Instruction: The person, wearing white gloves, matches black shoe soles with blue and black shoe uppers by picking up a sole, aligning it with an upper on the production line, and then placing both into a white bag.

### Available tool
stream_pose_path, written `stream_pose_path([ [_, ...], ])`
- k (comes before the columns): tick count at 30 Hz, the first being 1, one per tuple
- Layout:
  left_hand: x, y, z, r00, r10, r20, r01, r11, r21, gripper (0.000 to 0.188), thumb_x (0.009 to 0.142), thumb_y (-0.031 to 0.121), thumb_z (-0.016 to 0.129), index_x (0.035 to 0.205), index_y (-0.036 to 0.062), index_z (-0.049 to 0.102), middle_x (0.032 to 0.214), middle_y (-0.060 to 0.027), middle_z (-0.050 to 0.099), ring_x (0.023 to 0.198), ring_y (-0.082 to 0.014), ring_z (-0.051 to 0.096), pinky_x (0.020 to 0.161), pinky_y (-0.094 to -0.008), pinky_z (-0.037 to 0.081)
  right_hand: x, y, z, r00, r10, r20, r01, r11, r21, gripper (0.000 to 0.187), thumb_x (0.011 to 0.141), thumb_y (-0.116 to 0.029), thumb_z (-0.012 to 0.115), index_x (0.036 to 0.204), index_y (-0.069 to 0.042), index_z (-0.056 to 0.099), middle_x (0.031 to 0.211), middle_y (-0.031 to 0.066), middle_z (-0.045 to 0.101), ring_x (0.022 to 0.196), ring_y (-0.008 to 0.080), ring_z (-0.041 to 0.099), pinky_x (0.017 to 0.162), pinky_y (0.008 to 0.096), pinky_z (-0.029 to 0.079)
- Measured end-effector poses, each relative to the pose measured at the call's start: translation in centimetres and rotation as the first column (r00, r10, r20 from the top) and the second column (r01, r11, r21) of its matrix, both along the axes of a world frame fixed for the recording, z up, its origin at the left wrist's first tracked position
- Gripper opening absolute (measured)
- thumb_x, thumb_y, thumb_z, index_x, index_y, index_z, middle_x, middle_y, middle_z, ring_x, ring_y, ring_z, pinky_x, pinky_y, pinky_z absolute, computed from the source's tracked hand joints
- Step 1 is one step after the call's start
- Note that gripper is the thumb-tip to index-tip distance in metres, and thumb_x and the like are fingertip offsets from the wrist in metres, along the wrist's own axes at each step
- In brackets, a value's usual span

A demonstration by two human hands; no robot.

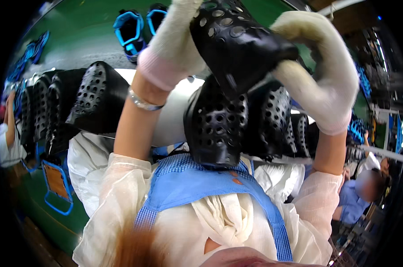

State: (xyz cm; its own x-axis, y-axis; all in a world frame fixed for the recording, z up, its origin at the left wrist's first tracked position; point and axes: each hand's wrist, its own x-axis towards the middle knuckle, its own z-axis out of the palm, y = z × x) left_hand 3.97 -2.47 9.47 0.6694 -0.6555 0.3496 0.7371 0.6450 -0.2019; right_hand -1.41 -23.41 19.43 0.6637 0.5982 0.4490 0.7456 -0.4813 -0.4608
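Note:
A black perforated shoe-shaped piece [243, 42] is held up at the top of the view, tilted, its round holes toward the upper left. My left hand [179, 51], in a white glove, grips it from the left side; its fingers are partly hidden behind the piece and cut off by the top edge. On the other side my gloved right hand [324, 73] curls round the piece's narrow lower right end, thumb in front. Just below it stands another black perforated piece [217, 122], upright and close to my blue apron [197, 182].
More black perforated pieces line up to the left [94, 95] and right [272, 118]. Black-and-blue shoe uppers [129, 33] lie on a green surface [81, 35] beyond. A blue-framed stool [57, 180] stands at left. A person in blue [352, 198] is at right, another at far left.

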Motion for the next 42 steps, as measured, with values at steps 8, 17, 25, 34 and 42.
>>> stream_pose_path([
  [8,0.1,-1.6,-2.8,0.67,0.513,0.536,-0.716,0.257,0.649,0.023,0.089,0.029,0.066,0.099,0.0088,0.065,0.089,0.0021,0.065,0.082,-0.0072,0.062,0.073,-0.0235,0.05,5.0,2.7,-3.6,0.935,-0.204,-0.289,0.156,0.971,-0.181,0.039,0.082,-0.034,0.069,0.099,0.001,0.067,0.084,0.0161,0.066,0.075,0.0229,0.065,0.07,0.0324,0.051],
  [17,2.5,-1.4,-5.3,0.554,0.643,0.528,-0.767,0.149,0.624,0.027,0.09,0.027,0.066,0.105,0.0045,0.063,0.092,-0.0016,0.066,0.08,-0.0105,0.064,0.074,-0.0249,0.054,7.0,4.0,-5.4,0.931,-0.321,-0.175,0.232,0.889,-0.394,0.053,0.077,-0.049,0.069,0.077,0.004,0.063,0.066,0.0189,0.061,0.063,0.0312,0.064,0.06,0.0379,0.051],
  [25,4.1,-0.5,-6.5,0.623,0.561,0.545,-0.662,0.007,0.75,0.033,0.089,0.031,0.068,0.103,0.0019,0.063,0.093,-0.0019,0.065,0.081,-0.0098,0.062,0.071,-0.0259,0.052,8.7,4.3,-7.9,0.91,-0.33,-0.252,0.238,0.911,-0.337,0.051,0.077,-0.049,0.067,0.073,0.001,0.063,0.061,0.017,0.06,0.058,0.0285,0.063,0.058,0.0355,0.05],
  [34,6.7,3.1,-7.5,0.697,-0.14,0.704,-0.535,-0.755,0.38,0.059,0.082,0.055,0.061,0.115,0.006,0.064,0.107,-0.0125,0.066,0.093,-0.0244,0.067,0.08,-0.0376,0.054,10.3,2.1,-7.5,0.864,-0.374,-0.337,0.277,0.912,-0.303,0.043,0.079,-0.044,0.067,0.082,-0.002,0.068,0.066,0.0086,0.065,0.06,0.0137,0.062,0.06,0.0282,0.05],
  [42,11.1,7.3,-13.5,0.806,-0.526,0.273,-0.584,-0.783,0.216,0.046,0.081,0.047,0.061,0.101,0.007,0.072,0.101,-0.0168,0.069,0.099,-0.0325,0.065,0.09,-0.0374,0.049,10.0,-1.4,-8.2,0.837,-0.424,-0.347,0.272,0.871,-0.408,0.043,0.079,-0.043,0.066,0.081,0.0,0.067,0.062,0.0072,0.061,0.057,0.0143,0.059,0.057,0.0285,0.048],
])
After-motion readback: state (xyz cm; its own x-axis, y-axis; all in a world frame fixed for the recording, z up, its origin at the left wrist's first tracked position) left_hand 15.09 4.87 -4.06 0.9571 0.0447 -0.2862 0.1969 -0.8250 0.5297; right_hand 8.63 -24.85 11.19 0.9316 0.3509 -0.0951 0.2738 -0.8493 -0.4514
